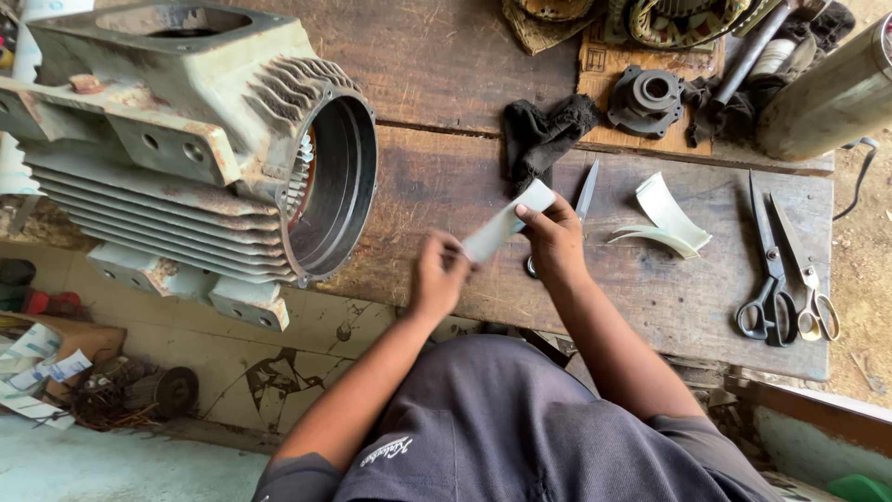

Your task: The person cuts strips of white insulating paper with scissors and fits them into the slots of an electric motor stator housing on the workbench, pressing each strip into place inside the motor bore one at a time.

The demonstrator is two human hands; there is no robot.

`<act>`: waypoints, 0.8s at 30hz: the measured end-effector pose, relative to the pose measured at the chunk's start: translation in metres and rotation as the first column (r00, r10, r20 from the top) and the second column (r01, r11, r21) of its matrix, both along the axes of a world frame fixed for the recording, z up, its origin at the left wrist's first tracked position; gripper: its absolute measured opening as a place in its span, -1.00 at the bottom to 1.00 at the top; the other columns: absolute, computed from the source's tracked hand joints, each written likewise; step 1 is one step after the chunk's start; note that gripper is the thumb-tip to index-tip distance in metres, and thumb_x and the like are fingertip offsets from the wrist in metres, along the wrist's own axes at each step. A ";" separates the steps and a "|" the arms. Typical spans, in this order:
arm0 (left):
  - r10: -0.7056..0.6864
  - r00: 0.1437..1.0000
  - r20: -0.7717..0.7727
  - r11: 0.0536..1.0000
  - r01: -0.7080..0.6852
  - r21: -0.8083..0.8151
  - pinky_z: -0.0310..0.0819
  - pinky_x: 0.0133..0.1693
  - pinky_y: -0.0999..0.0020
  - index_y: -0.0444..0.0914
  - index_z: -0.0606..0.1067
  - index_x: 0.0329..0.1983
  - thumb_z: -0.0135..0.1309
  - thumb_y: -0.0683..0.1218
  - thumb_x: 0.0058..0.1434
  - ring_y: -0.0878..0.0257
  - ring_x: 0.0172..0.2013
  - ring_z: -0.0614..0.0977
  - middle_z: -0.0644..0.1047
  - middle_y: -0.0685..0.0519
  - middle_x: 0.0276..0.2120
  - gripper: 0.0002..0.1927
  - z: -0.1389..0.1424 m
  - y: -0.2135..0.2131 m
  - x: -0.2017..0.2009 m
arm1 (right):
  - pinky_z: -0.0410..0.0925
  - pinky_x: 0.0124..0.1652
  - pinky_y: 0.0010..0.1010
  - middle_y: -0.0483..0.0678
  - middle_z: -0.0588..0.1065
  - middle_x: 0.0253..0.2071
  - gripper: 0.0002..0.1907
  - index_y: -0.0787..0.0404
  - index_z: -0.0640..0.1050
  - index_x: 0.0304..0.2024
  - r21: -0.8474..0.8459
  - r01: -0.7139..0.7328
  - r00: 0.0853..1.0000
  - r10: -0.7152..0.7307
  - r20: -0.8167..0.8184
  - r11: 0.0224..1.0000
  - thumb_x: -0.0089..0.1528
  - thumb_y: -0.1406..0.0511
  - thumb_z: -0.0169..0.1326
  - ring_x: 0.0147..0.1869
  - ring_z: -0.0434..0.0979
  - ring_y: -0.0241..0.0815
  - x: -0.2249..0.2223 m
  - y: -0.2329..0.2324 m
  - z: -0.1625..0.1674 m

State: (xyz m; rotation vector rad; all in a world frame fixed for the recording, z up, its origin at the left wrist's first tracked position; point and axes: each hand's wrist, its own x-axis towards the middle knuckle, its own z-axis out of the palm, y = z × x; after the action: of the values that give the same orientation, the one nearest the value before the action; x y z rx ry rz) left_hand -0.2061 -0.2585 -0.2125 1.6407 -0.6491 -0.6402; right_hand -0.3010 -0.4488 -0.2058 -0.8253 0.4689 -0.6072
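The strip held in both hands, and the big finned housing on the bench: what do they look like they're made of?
The strip looks like thin whitish insulating paper or plastic sheet: matte, and it flexes between the left hand and right hand. The finned motor housing looks like cast metal, with pale grey-green paint worn through to rust at its edges.

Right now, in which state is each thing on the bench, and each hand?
Paper strip: held flat between both hands.
Left hand: pinching the strip's lower end.
Right hand: pinching its upper end.
Motor housing: lying on its side, open, empty.
Large shears: closed, flat.
Small scissors: closed, flat.
Black cloth: crumpled.
Curled paper pieces: loose, bent.
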 end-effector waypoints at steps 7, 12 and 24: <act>0.008 0.988 0.155 0.997 0.003 -0.072 0.65 -0.16 0.38 -0.26 0.41 0.04 0.14 -0.14 0.33 0.29 -0.19 0.62 0.55 0.05 -0.15 -0.74 0.036 0.000 0.015 | 0.42 -0.25 -0.26 -0.02 0.52 -0.32 -0.82 0.33 0.61 -0.18 -0.686 -0.578 0.813 0.236 -0.532 0.443 0.24 0.33 0.23 -0.26 0.53 -0.14 -0.017 -0.017 0.066; -0.154 0.977 0.147 0.987 0.158 -0.015 0.58 -0.22 0.45 -0.29 0.56 -0.11 0.18 -0.18 0.30 0.36 -0.28 0.64 0.63 0.09 -0.28 -0.87 0.063 -0.003 0.023 | 0.41 -0.26 -0.19 0.09 0.54 -0.31 -0.81 0.36 0.58 -0.23 -0.823 -0.551 0.815 0.301 -0.495 0.140 0.23 0.32 0.22 -0.27 0.57 0.05 -0.020 -0.009 0.090; -0.103 0.984 0.143 0.995 0.100 0.026 0.56 -0.25 0.48 -0.27 0.55 -0.14 0.19 -0.19 0.28 0.42 -0.31 0.63 0.62 0.16 -0.32 -0.88 0.060 -0.017 0.002 | 0.41 -0.24 -0.11 0.15 0.56 -0.29 -0.77 0.33 0.57 -0.19 -0.778 -0.610 0.783 0.265 -0.563 0.151 0.22 0.27 0.21 -0.21 0.58 0.20 -0.029 -0.005 0.088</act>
State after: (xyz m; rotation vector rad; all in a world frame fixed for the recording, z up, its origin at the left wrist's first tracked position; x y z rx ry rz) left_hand -0.2037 -0.2757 -0.1526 1.6899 -0.8387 -0.6063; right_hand -0.3301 -0.4534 -0.1175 -2.1983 0.0206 -0.0904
